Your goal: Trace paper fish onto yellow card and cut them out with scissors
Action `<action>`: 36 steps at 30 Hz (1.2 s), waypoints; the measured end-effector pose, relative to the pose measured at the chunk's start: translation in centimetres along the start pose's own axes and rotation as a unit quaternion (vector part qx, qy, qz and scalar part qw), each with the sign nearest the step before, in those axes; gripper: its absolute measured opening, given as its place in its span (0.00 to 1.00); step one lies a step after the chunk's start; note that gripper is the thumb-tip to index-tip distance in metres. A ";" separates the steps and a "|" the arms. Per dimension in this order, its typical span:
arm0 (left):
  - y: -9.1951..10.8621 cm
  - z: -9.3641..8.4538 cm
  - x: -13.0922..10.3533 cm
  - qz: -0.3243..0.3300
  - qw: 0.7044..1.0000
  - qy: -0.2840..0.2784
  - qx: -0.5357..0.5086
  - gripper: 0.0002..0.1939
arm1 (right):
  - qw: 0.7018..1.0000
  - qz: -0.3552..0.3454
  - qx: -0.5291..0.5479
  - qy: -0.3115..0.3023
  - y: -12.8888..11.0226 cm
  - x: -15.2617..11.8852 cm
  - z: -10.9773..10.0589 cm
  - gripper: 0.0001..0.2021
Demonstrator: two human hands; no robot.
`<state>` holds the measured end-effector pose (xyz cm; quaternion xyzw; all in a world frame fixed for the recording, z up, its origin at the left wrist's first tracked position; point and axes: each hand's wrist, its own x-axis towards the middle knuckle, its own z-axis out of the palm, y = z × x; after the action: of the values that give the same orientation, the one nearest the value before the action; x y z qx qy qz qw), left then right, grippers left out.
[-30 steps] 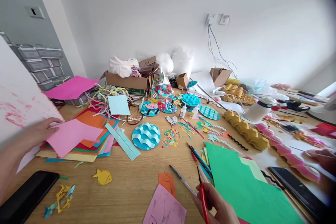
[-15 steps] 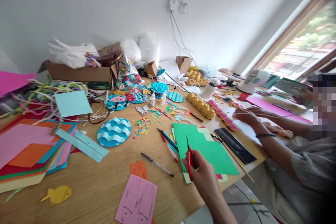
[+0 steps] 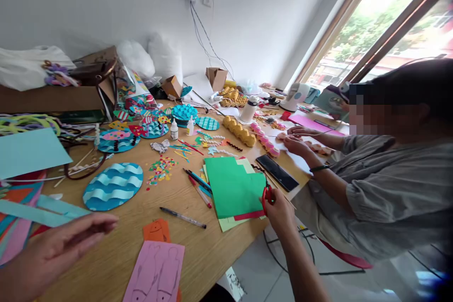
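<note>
My right hand (image 3: 281, 212) is closed round the red handles of a pair of scissors (image 3: 266, 198), over the right edge of the green paper (image 3: 230, 188). Empty and with its fingers stretched out, my left hand (image 3: 71, 245) is above the table at the lower left, near light blue paper strips (image 3: 46, 212). Between the hands lie a pink sheet with fish outlines drawn on it (image 3: 155, 269), an orange piece of paper (image 3: 155, 230) partly under it, and a black pen (image 3: 182, 217). A blue oval with pale wavy strips (image 3: 113, 186) sits beyond my left hand.
At the right a co-worker (image 3: 392, 174) sits with both hands over the table. A phone (image 3: 277, 172) lies near the table's right edge. Glue bottles (image 3: 174, 130), confetti bits (image 3: 161, 170) and a yellow egg-carton strip (image 3: 239, 131) stand or lie farther back.
My left hand has come into view at the lower left. My right hand, with the scissors, has shifted to the right edge of the green paper. The view has turned right.
</note>
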<state>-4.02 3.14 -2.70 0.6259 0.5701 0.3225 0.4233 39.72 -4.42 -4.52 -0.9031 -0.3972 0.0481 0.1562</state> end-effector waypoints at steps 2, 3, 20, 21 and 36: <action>0.8 2.5 -0.4 -0.034 0.994 -0.066 -0.074 0.19 | 0.999 0.039 -0.011 0.007 1.1 0.2 -0.2 0.07; 1.2 3.4 -0.5 -0.050 0.990 -0.088 -0.101 0.20 | 0.998 0.058 -0.017 0.009 1.6 0.4 -0.2 0.09; 4.0 8.9 -1.2 -0.097 0.934 -0.307 -0.156 0.28 | 0.994 0.090 -0.033 -0.049 2.4 3.2 -0.7 0.08; 3.9 8.9 -1.4 -0.094 0.936 -0.299 -0.162 0.28 | 0.994 0.088 -0.026 -0.051 2.4 3.3 -0.7 0.07; 3.2 8.8 -2.3 -0.038 0.917 -0.342 -0.202 0.25 | 0.800 0.025 0.599 -0.039 -0.2 -0.7 -5.7 0.17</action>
<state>4.89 -0.53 -3.48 0.5771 0.3364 0.1812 0.7218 40.36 -6.19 0.95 -0.6368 -0.2719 0.3152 0.6490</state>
